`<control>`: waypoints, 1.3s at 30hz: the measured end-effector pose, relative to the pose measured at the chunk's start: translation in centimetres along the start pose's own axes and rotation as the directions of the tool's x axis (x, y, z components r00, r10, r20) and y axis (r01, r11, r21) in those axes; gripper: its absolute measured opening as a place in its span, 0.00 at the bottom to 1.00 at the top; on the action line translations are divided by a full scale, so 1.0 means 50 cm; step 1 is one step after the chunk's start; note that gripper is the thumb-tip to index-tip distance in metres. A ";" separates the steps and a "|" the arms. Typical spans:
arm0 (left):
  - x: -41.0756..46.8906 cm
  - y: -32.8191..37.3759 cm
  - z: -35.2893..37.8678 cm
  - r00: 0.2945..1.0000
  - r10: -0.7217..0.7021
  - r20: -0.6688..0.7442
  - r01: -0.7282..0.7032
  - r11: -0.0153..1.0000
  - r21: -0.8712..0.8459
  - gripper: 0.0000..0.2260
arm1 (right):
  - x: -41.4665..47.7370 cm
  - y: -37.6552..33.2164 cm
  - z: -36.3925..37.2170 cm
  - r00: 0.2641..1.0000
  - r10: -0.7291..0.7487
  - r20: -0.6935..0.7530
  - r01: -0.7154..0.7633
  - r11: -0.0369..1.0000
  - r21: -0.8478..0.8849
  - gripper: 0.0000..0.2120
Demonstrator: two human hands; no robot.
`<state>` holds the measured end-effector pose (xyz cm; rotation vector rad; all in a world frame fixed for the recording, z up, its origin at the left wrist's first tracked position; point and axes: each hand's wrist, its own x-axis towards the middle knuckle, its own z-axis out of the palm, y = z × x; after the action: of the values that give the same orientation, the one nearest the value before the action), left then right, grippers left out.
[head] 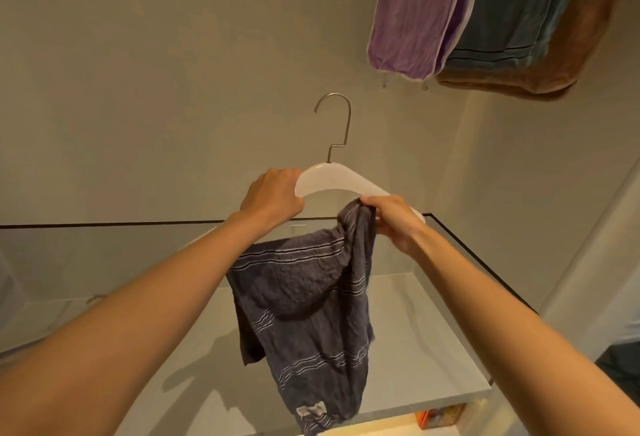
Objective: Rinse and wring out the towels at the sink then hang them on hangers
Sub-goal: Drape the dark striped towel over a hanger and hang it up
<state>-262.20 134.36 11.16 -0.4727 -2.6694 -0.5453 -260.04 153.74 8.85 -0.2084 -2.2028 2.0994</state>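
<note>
**Head view: grey towel going onto a white hanger**

Head camera looks up past both forearms at a pale wall. The left hand (pixel 273 198) is wrapped closed around one end of a white hanger (pixel 332 181), holding it up with its metal hook (pixel 337 124) free in the air and caught on nothing. The right hand (pixel 391 219) pinches a bunched corner of a grey striped towel (pixel 304 300) against the other arm of the hanger, fingers closed on the cloth. Most of the towel hangs below the hanger in loose folds, its lower edge dangling in front of a white tabletop (pixel 415 349).

Up to the right, three towels already hang side by side: a purple towel (pixel 412 16), a teal striped towel (pixel 512 20) and a brown towel (pixel 561 47). What they hang from is out of view.

The grey towel looks crumpled, as wrung cloth would, so it is probably damp and heavier than it seems. It is soft and will sag and slide toward whichever side carries more weight. Taking it by the top edge at two spread points, rather than one corner, would likely let it drape evenly. The hanger is stiff and smooth; a grip near its middle, under the hook, would probably steady it best.
</note>
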 end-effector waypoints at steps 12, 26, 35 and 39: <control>0.003 0.013 0.012 0.999 0.017 0.035 -0.013 0.992 -0.122 0.18 | 0.031 0.053 -0.029 0.912 0.110 -0.395 -0.031 0.979 0.200 0.16; -0.010 0.024 0.053 0.999 0.013 -0.044 -0.013 1.000 0.016 0.16 | 0.022 0.055 -0.080 0.892 0.340 -0.298 -0.239 0.914 0.329 0.13; -0.010 0.036 0.055 0.993 0.117 -0.007 -0.117 0.993 -0.010 0.16 | 0.025 0.106 -0.123 0.673 0.151 -0.724 -0.201 0.979 0.017 0.21; -0.015 0.028 0.060 0.994 0.104 -0.019 -0.105 0.994 -0.029 0.16 | 0.029 0.119 -0.158 0.695 0.218 -0.685 -0.213 0.973 0.093 0.23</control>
<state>-261.87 136.71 8.69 -0.6098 -2.6057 -0.5566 -260.01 162.04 3.26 -1.1095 -1.7516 1.6917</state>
